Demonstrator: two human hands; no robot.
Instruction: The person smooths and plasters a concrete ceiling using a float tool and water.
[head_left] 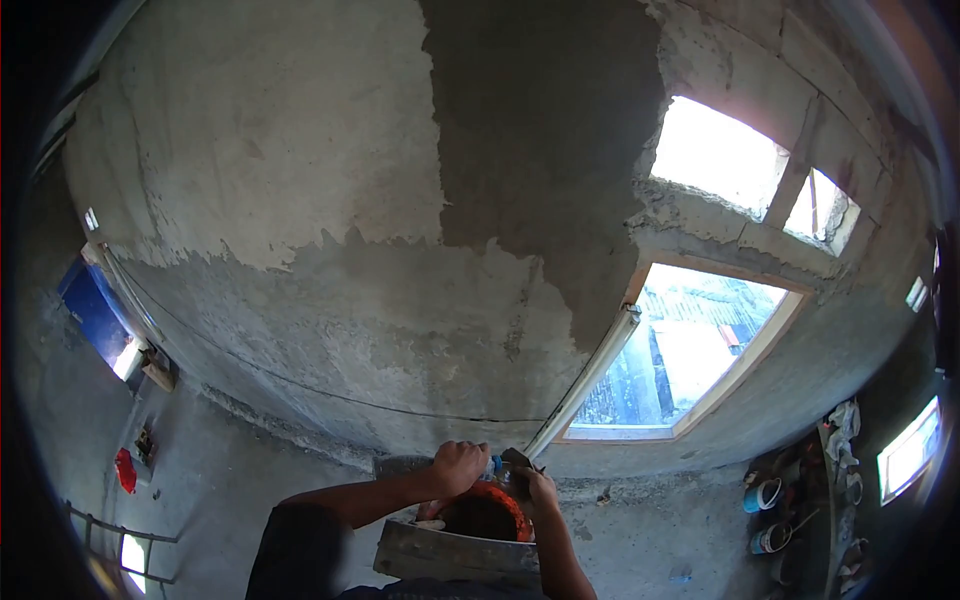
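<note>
At the lower middle, my left hand [460,467] is closed, with a small blue-ended object [495,464] beside its fingers; what it grips is too small to tell. My right hand [541,487] is closed on a dark flat tool [515,458], perhaps a trowel, just right of the blue end. Both hands are above an orange-rimmed bucket [522,520] with dark contents. A wooden board [455,556] lies across the near side of the bucket. A grey flat piece [400,465] shows beyond my left wrist.
Ahead stands a plastered wall [290,130] with a darker damp patch [545,120]. A long pale strip [585,383] leans beside the framed window [740,400]. Buckets [768,494] stand at the right, a red item [125,470] at the left.
</note>
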